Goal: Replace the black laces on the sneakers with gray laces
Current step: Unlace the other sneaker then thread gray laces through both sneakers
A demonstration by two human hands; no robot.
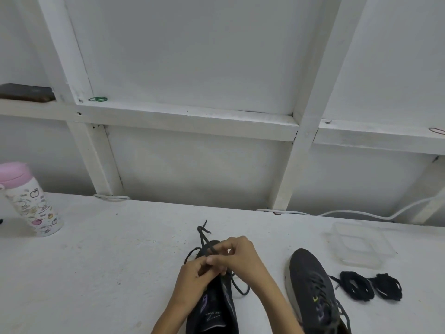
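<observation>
A: Two grips on one sneaker (214, 309), mid-bench (108, 261), toe pointing away. State?

B: Right grip (238, 256) pinches the lace (201, 237) over the eyelet rows. Left grip (192, 278) is curled tight beside it, touching. Whether it holds lace or upper, cannot tell.

A: Lace colour?

B: Dark, and reads gray next to the bundles. The ends trail past the toe and one loop lies right of the sneaker.

A: Other sneaker?

B: Second sneaker (310, 280) sits just right and looks fully laced. Two black bundles (356, 285) lie beside it, with a clear tub (361, 244) behind. My guess: the old laces are out and this is shoe two, threading step.

A: Tips for doing it well?

B: Left should pin the upper by the eyelet so it doesn't fold. Right should hold close to the tip and feed it straight. Pull the slack through each row before crossing and keep the lace flat, no twist. Check both ends stay even, or one side runs short at the top.

A: Risks?

B: The loose loop could snag under a wrist. The knotted ends near the toe could tangle.
</observation>
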